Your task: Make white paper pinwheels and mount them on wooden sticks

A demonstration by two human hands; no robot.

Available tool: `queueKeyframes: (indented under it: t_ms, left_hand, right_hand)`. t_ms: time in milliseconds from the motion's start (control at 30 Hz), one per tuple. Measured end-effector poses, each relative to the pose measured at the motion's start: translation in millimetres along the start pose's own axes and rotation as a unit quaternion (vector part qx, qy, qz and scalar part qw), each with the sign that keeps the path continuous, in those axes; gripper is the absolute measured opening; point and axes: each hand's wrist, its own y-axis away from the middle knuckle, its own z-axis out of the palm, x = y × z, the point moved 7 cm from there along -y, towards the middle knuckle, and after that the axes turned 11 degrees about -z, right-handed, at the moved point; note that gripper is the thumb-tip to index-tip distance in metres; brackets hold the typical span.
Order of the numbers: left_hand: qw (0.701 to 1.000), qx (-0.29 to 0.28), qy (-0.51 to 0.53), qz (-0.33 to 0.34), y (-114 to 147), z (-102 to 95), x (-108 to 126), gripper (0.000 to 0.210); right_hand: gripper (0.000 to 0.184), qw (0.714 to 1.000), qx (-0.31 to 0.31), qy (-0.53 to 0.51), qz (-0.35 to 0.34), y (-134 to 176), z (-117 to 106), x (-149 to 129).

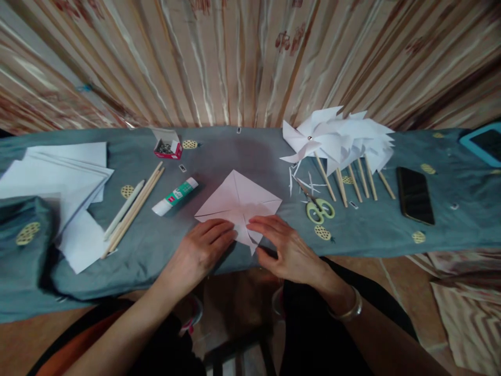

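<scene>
White paper square (237,193): one, slit, before me. My left hand (201,248) lies on it, fingers together, thumb hidden, grip unclear; right hand (293,250) touches it, thumb apart. Scissors (318,202): one. Glue stick (176,196): one.

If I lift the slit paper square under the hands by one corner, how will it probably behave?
The paper square will probably feel very light, since it looks thin. Its flaps may sag separately, as apparent cuts run inward from its corners.
</scene>
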Motion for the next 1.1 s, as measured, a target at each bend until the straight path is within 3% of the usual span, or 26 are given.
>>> queueKeyframes:
  t_ms: [100,233,300,500,700,1100]
  left_hand:
    - [0.999,0.019,0.026,-0.019,-2.0,-1.0,-2.3,0.019]
    - [0.996,0.039,0.067,-0.039,-6.1,-0.6,-6.3,0.014]
    - [0.995,0.038,0.073,-0.048,-7.8,-0.2,-7.8,0.013]
    - [0.994,0.031,0.081,-0.071,-8.8,-1.2,-7.9,0.014]
    - [0.991,0.048,0.082,-0.098,-5.5,1.9,-9.6,0.028]
    - [0.989,0.024,0.107,-0.094,-4.3,6.1,-14.1,0.024]
  right_hand:
    - [0.040,0.999,0.031,-0.019,0.012,-4.3,-2.5,2.3]
    - [0.013,0.993,0.105,-0.040,0.038,-8.6,-4.0,10.7]
    - [0.008,0.991,0.120,-0.043,0.050,-10.9,-3.0,13.0]
    - [0.008,0.987,0.139,-0.030,0.075,-19.5,-5.7,12.4]
    - [0.007,0.987,0.135,-0.008,0.091,-27.5,-3.7,17.2]
    - [0.006,0.985,0.132,0.031,0.107,-30.5,2.6,22.2]
